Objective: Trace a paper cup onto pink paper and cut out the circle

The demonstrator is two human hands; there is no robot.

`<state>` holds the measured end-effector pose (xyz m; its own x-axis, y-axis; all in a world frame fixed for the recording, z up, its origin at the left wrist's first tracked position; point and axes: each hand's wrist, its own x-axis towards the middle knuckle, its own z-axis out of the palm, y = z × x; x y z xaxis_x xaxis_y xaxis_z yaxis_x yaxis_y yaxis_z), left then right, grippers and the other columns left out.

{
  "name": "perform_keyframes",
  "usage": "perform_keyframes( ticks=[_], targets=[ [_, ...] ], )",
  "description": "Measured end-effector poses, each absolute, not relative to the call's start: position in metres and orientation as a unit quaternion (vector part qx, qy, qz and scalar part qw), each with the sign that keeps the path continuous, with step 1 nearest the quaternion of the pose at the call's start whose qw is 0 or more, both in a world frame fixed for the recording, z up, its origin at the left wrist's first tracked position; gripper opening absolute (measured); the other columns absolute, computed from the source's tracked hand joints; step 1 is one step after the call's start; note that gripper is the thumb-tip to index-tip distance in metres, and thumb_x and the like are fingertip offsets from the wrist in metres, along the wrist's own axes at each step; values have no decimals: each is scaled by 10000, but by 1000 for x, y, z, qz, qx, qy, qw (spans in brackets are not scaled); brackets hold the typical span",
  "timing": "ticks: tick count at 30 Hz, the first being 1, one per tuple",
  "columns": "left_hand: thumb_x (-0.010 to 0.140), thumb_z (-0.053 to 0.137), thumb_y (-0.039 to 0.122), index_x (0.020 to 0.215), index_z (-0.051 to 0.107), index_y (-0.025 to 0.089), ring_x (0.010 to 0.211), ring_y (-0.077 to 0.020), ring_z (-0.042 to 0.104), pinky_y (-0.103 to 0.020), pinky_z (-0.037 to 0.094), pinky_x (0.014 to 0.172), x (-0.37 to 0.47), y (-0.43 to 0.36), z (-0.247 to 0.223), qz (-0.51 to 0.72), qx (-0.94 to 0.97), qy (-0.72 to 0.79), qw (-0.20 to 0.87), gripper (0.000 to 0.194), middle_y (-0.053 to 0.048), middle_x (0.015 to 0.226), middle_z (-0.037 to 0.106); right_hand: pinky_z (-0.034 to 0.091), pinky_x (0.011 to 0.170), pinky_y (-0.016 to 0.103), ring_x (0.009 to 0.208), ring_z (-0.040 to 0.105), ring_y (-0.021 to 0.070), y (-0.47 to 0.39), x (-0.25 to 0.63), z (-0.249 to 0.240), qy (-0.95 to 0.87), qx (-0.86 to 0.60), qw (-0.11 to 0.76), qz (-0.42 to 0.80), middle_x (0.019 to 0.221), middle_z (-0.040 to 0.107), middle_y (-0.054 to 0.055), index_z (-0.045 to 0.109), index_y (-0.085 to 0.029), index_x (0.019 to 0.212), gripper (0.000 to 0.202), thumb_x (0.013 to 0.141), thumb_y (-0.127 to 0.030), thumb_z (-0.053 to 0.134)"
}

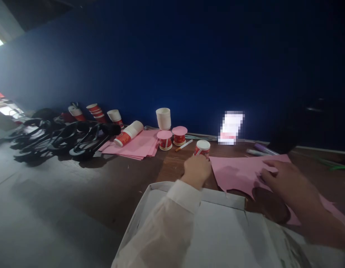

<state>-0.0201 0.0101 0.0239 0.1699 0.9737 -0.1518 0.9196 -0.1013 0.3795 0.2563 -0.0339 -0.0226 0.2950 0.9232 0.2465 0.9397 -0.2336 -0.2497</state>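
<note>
Near the middle of the table, my left hand (197, 170) closes on the near side of a small red and white paper cup (203, 146). Its fingertips are hidden behind the hand. To the right, my right hand (284, 182) has its fingers apart over a pink paper sheet (236, 171) with round pieces cut out of its near edge. Two red cups with pink discs on top (165, 135) (179, 131) stand left of my left hand. Between them and the hand lies a white and brown pen-like stick (184, 145).
Several dark headset-like items (94, 139) fill the left side. Pink sheets (139, 147) lie under a cup stack (129, 133). A white cup (163, 119) stands behind. A white box (222, 230) is nearest me. Markers (265, 149) and a bright pixelated rectangle (230, 127) are farther right.
</note>
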Motion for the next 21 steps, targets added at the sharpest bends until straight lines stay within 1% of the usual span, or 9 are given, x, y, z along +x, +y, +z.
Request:
perform_keyframes(
  ticks=[2, 4, 6, 8, 10, 12, 15, 17, 21],
  targets=[
    [987, 504, 330, 1151, 740, 157, 1119, -284, 716, -335, 541, 884, -39, 24, 28, 75, 705, 680, 186, 335, -189, 1204, 751, 503, 957, 477, 1191, 642, 356, -36, 241, -18, -601, -781, 171, -6, 1311, 689, 161, 695, -209, 1213, 479, 918, -454, 408],
    [995, 464, 257, 1180, 724, 134, 1141, -277, 705, -329, 531, 907, -58, 39, 24, 104, 668, 722, 147, 341, -204, 1219, 738, 518, 928, 485, 1116, 671, 344, -38, 230, -17, -605, -773, 191, -4, 1317, 691, 151, 703, -226, 1212, 477, 928, -473, 411],
    [982, 428, 159, 1210, 714, 121, 1202, -263, 671, -317, 495, 986, -70, 52, 14, 138, 680, 715, 88, 367, -201, 1259, 716, 534, 897, 473, 1022, 698, 313, -38, 223, -20, -619, -756, 214, 3, 1275, 713, 129, 714, -242, 1193, 461, 930, -485, 423],
    [963, 425, 115, 1271, 692, 114, 1266, -265, 624, -335, 447, 1072, -75, 61, 1, 141, 694, 704, 53, 408, -197, 1338, 675, 546, 874, 461, 978, 711, 294, -38, 220, -24, -633, -740, 226, 10, 1238, 733, 105, 728, -243, 1152, 448, 918, -479, 428],
    [947, 443, 102, 1327, 652, 73, 1315, -275, 584, -342, 430, 1100, -74, 67, -10, 118, 699, 703, 46, 435, -222, 1361, 653, 556, 847, 447, 965, 720, 286, -38, 219, -28, -651, -724, 227, 13, 1215, 749, 90, 742, -249, 1107, 427, 902, -464, 436],
    [954, 437, 113, 1303, 667, 71, 1320, -281, 578, -337, 454, 1073, -72, 70, -17, 102, 696, 709, 52, 420, -229, 1345, 652, 562, 828, 437, 943, 728, 281, -38, 219, -31, -668, -708, 230, 8, 1180, 766, 82, 752, -257, 1070, 404, 896, -456, 448],
    [966, 444, 132, 1247, 705, 92, 1294, -289, 600, -334, 492, 1025, -71, 71, -17, 92, 677, 728, 57, 386, -234, 1336, 646, 572, 805, 435, 907, 735, 284, -38, 218, -32, -675, -699, 236, 10, 1136, 780, 79, 758, -268, 1045, 388, 904, -460, 452],
    [967, 460, 127, 1240, 708, 95, 1270, -276, 625, -314, 502, 1007, -71, 71, -14, 88, 665, 739, 61, 370, -238, 1327, 650, 578, 796, 439, 916, 737, 294, -39, 215, -30, -676, -698, 235, 23, 1135, 782, 81, 760, -277, 1039, 384, 909, -464, 452],
    [968, 453, 103, 1222, 706, 65, 1222, -256, 663, -286, 514, 979, -71, 70, -12, 81, 672, 734, 61, 360, -256, 1256, 690, 579, 829, 460, 972, 742, 310, -39, 209, -29, -683, -694, 223, 44, 1150, 784, 78, 763, -273, 1051, 403, 913, -474, 442]
  ],
)
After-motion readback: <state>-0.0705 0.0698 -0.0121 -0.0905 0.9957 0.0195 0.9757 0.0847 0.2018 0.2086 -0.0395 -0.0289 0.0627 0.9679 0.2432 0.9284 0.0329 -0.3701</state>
